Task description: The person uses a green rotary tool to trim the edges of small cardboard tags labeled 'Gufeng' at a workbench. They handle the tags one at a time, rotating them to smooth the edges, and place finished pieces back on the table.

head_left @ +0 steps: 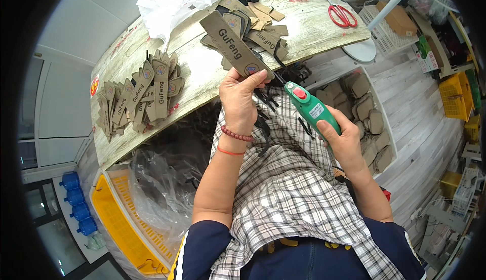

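My left hand pinches the near end of a long khaki fabric strap with dark lettering and a small round emblem, tilted up and to the left. In my right hand is a green handheld electric tool with a red button. Its thin dark tip is at the strap's near end; whether the two touch I cannot tell. Behind the strap lies a loose heap of similar straps with black cords. A second pile of straps is spread on the left of the worn wooden table.
Red-handled scissors and a white plastic bag are on the table. A white bin of khaki pieces stands right of my lap. At lower left is a yellow crate beside clear plastic sheeting. A plaid cloth covers my lap.
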Action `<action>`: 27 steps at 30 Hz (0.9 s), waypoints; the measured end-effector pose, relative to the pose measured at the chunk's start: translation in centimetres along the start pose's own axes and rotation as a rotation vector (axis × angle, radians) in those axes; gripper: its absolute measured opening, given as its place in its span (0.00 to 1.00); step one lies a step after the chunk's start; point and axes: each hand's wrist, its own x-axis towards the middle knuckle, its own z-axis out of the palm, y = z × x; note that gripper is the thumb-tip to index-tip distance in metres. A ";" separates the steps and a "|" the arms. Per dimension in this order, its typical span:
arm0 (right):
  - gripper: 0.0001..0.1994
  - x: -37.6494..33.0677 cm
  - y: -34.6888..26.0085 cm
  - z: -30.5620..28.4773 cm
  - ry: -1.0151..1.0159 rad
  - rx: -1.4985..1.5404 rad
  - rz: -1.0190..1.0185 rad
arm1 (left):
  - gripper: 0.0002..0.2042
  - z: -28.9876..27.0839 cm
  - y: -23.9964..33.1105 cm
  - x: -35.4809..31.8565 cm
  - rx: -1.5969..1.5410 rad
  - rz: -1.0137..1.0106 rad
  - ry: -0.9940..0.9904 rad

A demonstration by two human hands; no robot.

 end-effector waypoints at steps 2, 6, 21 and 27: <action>0.21 0.0 0.1 0.1 -0.004 0.003 -0.007 | 0.06 0.0 -0.2 -0.1 -0.019 0.007 -0.017; 0.21 0.1 -0.2 0.0 -0.012 0.011 -0.008 | 0.06 0.2 -0.3 -0.2 -0.022 -0.004 -0.038; 0.21 -0.1 -0.5 0.1 0.000 0.007 -0.014 | 0.06 0.7 -0.5 -0.6 -0.055 0.017 0.044; 0.21 0.0 -0.7 0.1 -0.011 0.017 0.008 | 0.07 1.0 -0.9 -0.8 -0.075 0.030 0.071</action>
